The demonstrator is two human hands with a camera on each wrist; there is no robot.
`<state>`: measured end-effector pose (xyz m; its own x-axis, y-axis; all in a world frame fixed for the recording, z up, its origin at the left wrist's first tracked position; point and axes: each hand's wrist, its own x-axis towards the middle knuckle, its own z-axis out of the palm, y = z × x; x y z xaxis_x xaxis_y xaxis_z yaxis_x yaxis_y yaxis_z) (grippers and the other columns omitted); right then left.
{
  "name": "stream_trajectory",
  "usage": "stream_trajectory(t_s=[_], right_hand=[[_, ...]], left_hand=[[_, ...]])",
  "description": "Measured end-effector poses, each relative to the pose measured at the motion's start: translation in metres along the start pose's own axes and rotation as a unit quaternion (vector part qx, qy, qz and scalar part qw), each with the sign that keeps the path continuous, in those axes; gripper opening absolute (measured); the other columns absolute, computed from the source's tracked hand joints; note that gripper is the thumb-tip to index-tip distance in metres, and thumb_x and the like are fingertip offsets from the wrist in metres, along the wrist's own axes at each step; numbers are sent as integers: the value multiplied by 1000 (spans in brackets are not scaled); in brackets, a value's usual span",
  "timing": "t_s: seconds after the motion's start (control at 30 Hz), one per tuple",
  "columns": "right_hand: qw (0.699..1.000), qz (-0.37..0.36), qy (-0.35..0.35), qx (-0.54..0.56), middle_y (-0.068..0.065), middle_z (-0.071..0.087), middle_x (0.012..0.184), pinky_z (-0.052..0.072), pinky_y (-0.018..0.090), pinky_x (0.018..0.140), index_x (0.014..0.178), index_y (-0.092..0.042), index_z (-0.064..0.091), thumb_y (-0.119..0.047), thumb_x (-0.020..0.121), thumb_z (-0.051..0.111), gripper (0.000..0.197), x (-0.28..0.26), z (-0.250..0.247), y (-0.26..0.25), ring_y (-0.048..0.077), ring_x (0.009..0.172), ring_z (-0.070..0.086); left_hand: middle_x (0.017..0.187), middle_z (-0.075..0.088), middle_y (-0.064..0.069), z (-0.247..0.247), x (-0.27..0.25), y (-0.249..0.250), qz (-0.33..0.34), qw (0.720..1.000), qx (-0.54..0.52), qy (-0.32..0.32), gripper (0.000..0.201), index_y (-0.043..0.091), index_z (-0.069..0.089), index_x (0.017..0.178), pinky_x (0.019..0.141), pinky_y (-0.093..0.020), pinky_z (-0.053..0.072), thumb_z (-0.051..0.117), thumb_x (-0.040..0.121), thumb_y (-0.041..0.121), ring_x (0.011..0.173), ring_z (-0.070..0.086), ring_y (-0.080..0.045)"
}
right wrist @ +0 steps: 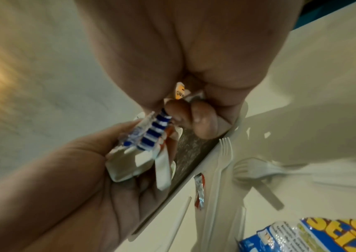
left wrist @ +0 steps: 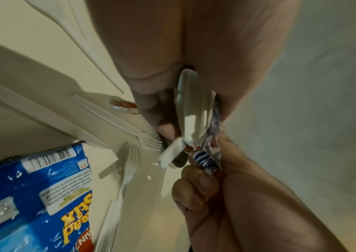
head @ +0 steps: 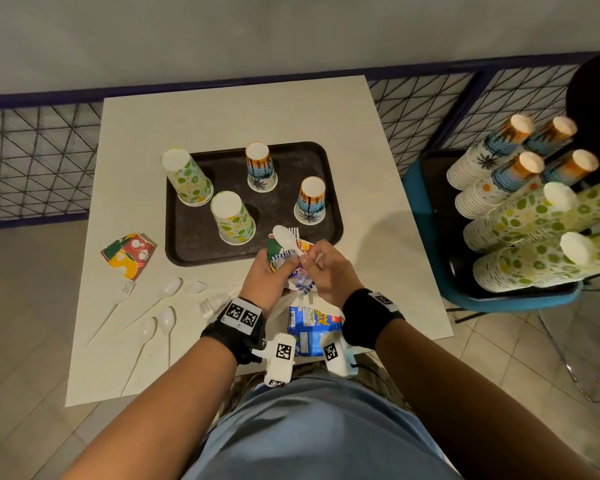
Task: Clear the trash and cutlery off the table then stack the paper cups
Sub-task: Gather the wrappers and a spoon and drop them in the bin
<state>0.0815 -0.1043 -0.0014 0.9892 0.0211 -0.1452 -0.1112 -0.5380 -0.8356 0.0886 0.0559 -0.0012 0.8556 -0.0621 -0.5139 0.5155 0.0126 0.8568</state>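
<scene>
Both hands meet just over the near rim of the dark tray, at about the middle of the counter. The left hand has its grip curled round a bundle: a crumpled wrapper with blue stripes, a white spoon and a fork sticking up toward 12 o'clock. The right hand pinches the same wrapper from 3 o'clock, fingers bent tight on it.

The wrapper looks thin, crackly and nearly weightless, so it should crush down small; the plastic cutlery is light, stiff and slick, likely to slide out of a loose fist, so taking it across the handles near the middle seems safest.

More spoons and forks lie scattered at 7 to 8 o'clock of the hands, a blue snack packet sits at 6 o'clock near the counter's near edge, and a flattened colourful cup lies at 9 o'clock off the tray. Four paper cups stand upside down on the tray at 11 to 1 o'clock, close enough that a wide sweep could topple them. Bare counter lies at 3 o'clock; beyond it, tall cup stacks lean on a chair.
</scene>
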Motion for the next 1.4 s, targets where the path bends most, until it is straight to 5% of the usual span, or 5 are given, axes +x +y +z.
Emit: stream_trajectory(t_s=[0.43, 0.7, 1.0, 1.27, 1.4], right_hand=[[994, 54, -64, 76, 2, 67, 83, 53, 35, 63, 101, -27, 57, -32, 94, 57, 8, 0, -26, 0, 18, 65, 63], [940, 114, -159, -280, 0, 56, 96, 41, 31, 73, 99, -18, 55, -41, 88, 71, 30, -52, -51, 67, 20, 86, 53], [893, 155, -240, -347, 8, 59, 108, 44, 34, 74, 109, -17, 48, -9, 89, 57, 24, -75, -47, 80, 32, 100, 62], [937, 133, -250, -202, -6, 59, 84, 48, 25, 65, 95, -31, 55, -6, 91, 51, 25, -72, -83, 58, 17, 74, 60], [967, 175, -177, 60, 9, 75, 94, 61, 41, 85, 102, -17, 71, -1, 100, 42, 33, -61, -99, 44, 28, 88, 74]], left_hand=[[108, 82, -14, -8, 10, 8, -29, 995, -44, 89, 31, 20, 74, 108, 104, -57, 58, 82, 81, 34, 106, 78, -36], [110, 83, -13, -23, 12, -7, -36, 995, -46, 75, 10, 25, 74, 103, 106, -58, 57, 78, 94, 21, 109, 77, -36], [104, 84, -8, -19, 9, -18, -42, 997, -17, 62, 10, 24, 74, 105, 103, -58, 59, 77, 95, 23, 102, 80, -31], [105, 84, -7, -15, 12, -19, -35, 997, -12, 61, 23, 23, 75, 111, 103, -58, 59, 80, 90, 30, 102, 80, -31], [106, 84, -10, -11, 12, -17, -37, 997, -10, 65, 21, 20, 74, 113, 102, -58, 59, 78, 94, 25, 102, 80, -32]])
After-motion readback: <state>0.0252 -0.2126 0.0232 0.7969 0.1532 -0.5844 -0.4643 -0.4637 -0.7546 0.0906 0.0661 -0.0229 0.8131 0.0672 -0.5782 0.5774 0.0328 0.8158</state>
